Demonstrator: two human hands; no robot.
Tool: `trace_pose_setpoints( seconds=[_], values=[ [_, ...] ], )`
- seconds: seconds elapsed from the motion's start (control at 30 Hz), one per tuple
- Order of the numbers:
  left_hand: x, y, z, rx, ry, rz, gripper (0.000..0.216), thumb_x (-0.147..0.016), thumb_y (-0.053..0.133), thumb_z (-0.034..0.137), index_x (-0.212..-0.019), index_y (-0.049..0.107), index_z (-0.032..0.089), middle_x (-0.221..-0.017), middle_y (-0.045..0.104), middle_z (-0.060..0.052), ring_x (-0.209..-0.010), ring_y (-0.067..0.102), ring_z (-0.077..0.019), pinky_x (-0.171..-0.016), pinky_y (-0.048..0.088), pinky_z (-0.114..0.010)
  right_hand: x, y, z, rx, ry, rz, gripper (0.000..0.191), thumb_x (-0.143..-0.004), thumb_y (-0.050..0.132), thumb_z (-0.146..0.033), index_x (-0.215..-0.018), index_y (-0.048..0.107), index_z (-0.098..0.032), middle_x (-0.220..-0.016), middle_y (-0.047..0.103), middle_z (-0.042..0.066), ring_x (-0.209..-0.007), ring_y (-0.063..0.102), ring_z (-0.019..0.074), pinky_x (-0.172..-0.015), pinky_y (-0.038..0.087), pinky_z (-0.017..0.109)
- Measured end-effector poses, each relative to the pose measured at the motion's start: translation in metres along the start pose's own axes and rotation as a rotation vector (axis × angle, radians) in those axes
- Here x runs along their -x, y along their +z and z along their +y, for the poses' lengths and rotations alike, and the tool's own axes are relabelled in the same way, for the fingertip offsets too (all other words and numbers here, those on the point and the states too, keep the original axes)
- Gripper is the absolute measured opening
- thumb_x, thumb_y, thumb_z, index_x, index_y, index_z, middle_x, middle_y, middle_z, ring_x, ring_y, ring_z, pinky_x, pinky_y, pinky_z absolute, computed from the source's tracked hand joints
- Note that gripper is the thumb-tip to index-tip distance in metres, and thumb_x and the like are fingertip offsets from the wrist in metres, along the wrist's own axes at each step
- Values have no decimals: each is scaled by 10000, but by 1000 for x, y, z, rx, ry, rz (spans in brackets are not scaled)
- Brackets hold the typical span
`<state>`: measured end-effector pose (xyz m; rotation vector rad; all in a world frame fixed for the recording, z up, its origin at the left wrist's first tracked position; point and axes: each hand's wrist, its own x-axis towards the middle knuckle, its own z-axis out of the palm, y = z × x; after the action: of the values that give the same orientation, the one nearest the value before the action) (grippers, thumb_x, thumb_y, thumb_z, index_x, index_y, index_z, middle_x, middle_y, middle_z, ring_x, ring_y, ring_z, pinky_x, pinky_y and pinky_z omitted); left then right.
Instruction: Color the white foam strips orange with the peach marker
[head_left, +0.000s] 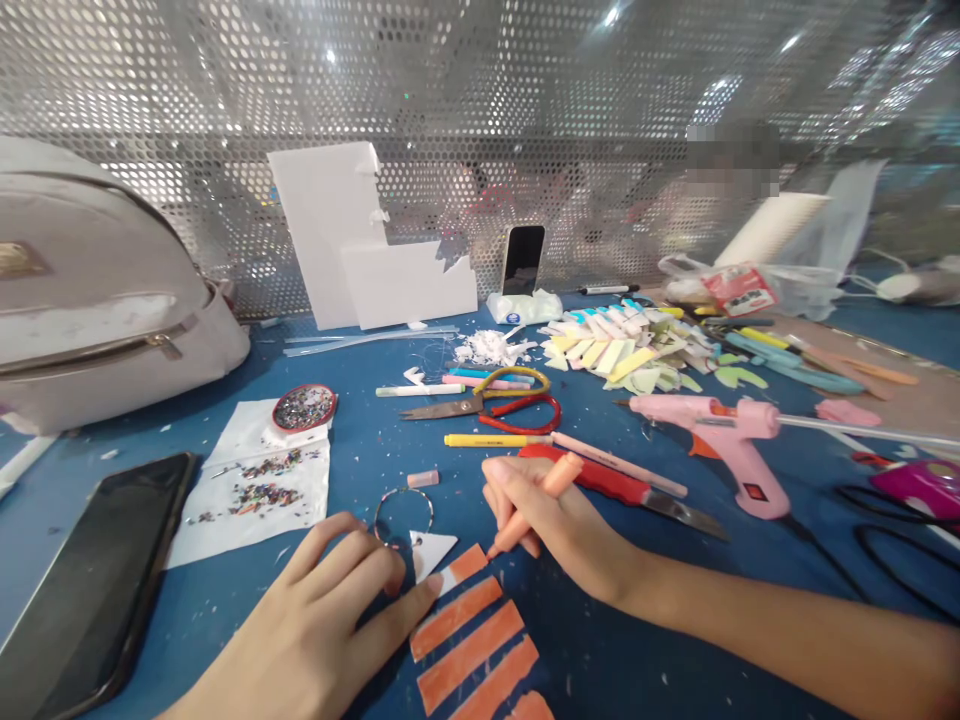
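My right hand (551, 525) is closed round an orange marker (534, 505), its tip touching a small white strip (459, 568) that is partly coloured orange. My left hand (330, 610) lies on the blue table with fingers spread, its fingertips pressing on the white end of that strip. Three fully orange strips (469, 640) lie in a row just below it. A white paper triangle (429, 550) and a thin wire ring (403, 512) sit between my hands.
A pink glue gun (720, 435), red-handled knife (622, 490), scissors (487, 400) and pens lie behind my right hand. A black phone (97, 580), paper with glitter (255, 480), grey bag (97, 290), white foam board (360, 245), an upright phone (523, 260) and cut foam pieces (622, 350) surround.
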<state>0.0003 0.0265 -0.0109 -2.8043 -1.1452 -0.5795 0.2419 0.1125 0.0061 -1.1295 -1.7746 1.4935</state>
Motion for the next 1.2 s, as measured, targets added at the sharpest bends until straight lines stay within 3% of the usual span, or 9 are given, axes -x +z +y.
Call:
trace_pose_setpoints(
  seconds=[0.33, 0.53, 0.63, 0.7, 0.83, 1.07, 1.2],
  values=[
    [0, 0, 4, 9, -22, 11, 497, -1067, 169, 271, -1293, 610, 228, -1044, 616, -75, -991, 538, -201, -1010, 390, -408, -1, 0, 6, -51, -57, 15, 594, -966, 439, -624, -550, 459, -201, -468, 423, -42, -452, 420, 100, -526, 362, 276],
    [-1, -3, 4, 49, -36, 20, 462, -1070, 209, 343, -1248, 615, 213, -1162, 603, -84, -1053, 524, -209, -982, 427, -364, -4, -5, 8, -206, -99, 65, 568, -954, 436, -637, -614, 488, -185, -463, 444, -50, -407, 363, 77, -442, 248, 234],
    [-3, -5, 2, 64, -50, 12, 360, -1031, 320, 164, -1245, 604, 220, -1218, 578, -80, -1112, 507, -207, -972, 439, -352, -5, -7, 8, -251, -112, 80, 556, -954, 436, -620, -623, 494, -177, -446, 431, -56, -402, 351, 71, -433, 219, 216],
    [-4, -7, 2, 77, -60, 15, 410, -953, 348, 37, -1220, 605, 212, -1238, 568, -76, -1125, 506, -195, -959, 451, -335, -5, -7, 8, -262, -128, 83, 549, -954, 439, -610, -623, 491, -176, -448, 420, -60, -407, 354, 69, -436, 222, 212],
    [-9, -10, -2, 112, -83, 37, 400, -939, 356, 15, -1190, 603, 206, -1211, 603, -73, -1098, 548, -183, -930, 481, -328, -4, -6, 6, -296, -156, 102, 517, -947, 462, -598, -639, 483, -183, -459, 423, -64, -416, 359, 73, -439, 234, 212],
    [-21, -11, -22, 185, -88, -102, 467, -984, 384, 94, -1418, 423, 260, -1314, 610, -78, -1209, 541, -202, -1048, 427, -410, -3, -6, 8, -291, -203, 133, 507, -951, 441, -583, -638, 503, -189, -452, 425, -55, -433, 374, 87, -450, 255, 228],
    [-29, -11, -29, 226, -64, -204, 513, -958, 424, 84, -1418, 421, 311, -1312, 614, -41, -1195, 561, -190, -1080, 394, -426, -3, -6, 10, -312, -219, 155, 494, -941, 449, -578, -633, 499, -195, -441, 433, -56, -423, 369, 90, -446, 259, 233]
  ],
)
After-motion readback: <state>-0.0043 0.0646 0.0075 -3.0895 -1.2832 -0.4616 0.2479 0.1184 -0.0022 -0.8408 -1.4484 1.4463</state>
